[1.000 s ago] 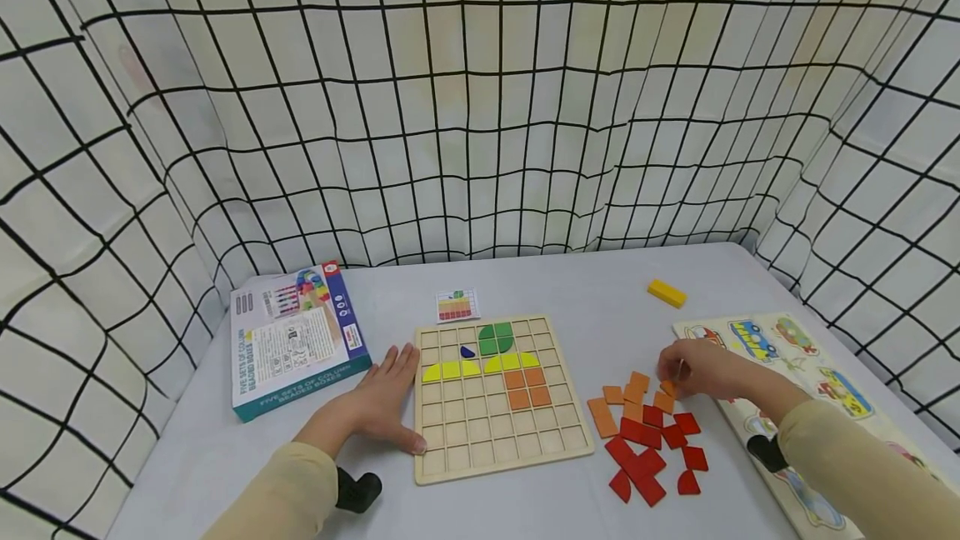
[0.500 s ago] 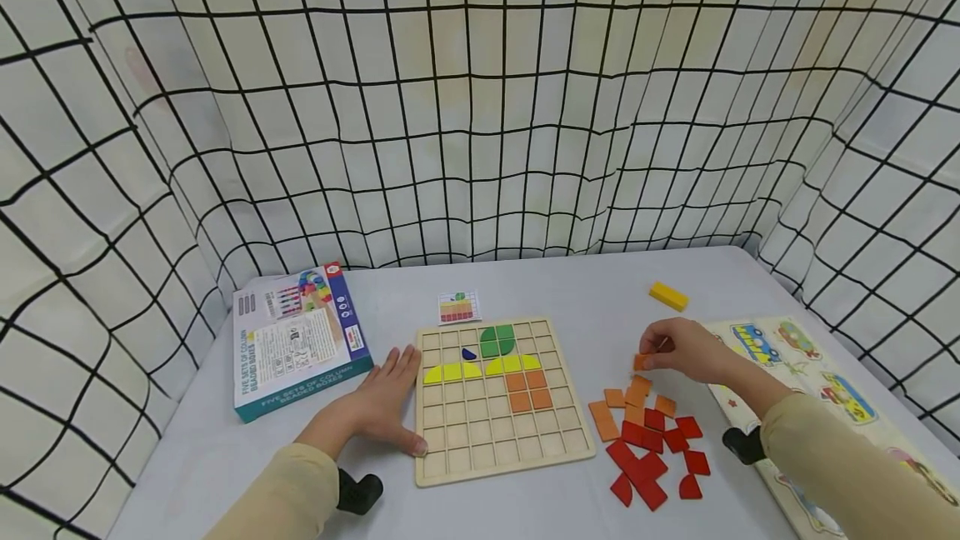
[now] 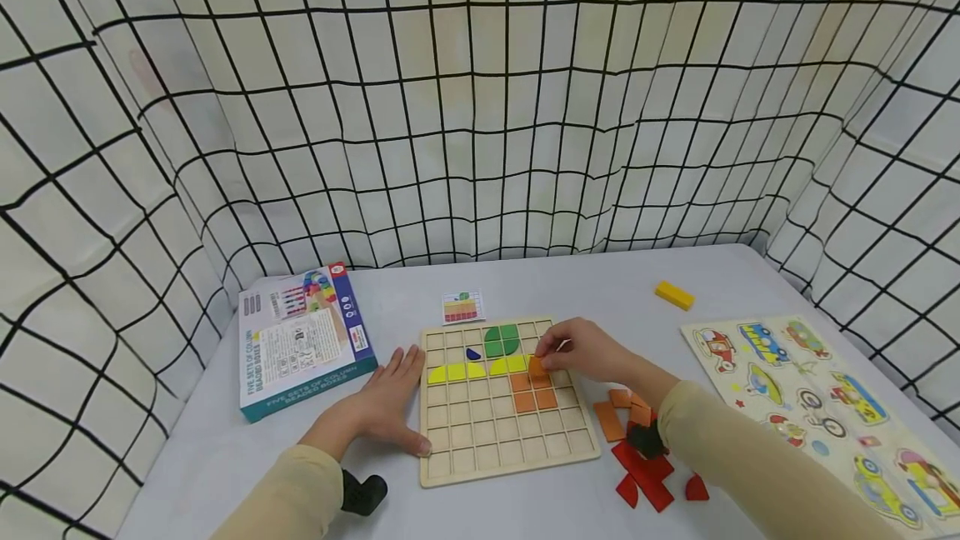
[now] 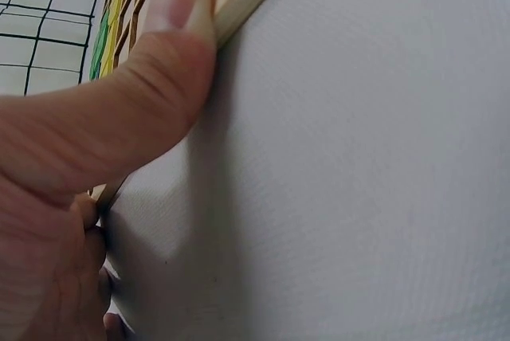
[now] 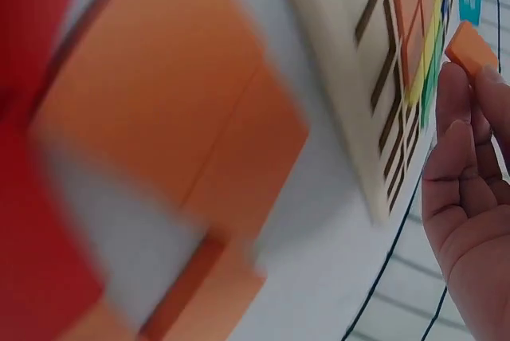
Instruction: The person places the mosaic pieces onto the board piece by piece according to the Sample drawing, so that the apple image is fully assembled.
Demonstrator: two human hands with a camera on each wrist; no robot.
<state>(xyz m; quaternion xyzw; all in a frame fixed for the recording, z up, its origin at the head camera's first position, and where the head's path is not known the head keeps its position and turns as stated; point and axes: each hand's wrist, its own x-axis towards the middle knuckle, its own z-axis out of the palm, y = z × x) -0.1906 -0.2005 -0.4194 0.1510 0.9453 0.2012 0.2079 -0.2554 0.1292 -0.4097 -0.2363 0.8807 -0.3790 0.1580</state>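
A wooden grid board (image 3: 465, 433) lies on the table with green, yellow, dark blue and orange pieces set in it. My left hand (image 3: 382, 407) rests along its left edge, fingers spread, the thumb (image 4: 171, 62) pressing the near corner. Over the board's right part, my right hand (image 3: 588, 351) pinches an orange square tile (image 5: 472, 48) between thumb and fingertips. In the head view this tile is just above the orange squares (image 3: 534, 401), by the yellow piece. Loose orange tiles (image 3: 609, 422) and red tiles (image 3: 645, 467) lie right of the board, partly hidden by my right forearm.
A small pattern card (image 3: 462, 307) lies behind the board. At the left is a boxed set (image 3: 307, 336); at the right, a picture puzzle board (image 3: 810, 407). A yellow block (image 3: 674, 295) sits at the back right. Black netting (image 3: 480, 148) surrounds the table.
My right hand has picked an orange square tile from the loose pile and carried it left, over the board. The left hand has stayed at the board's edge.
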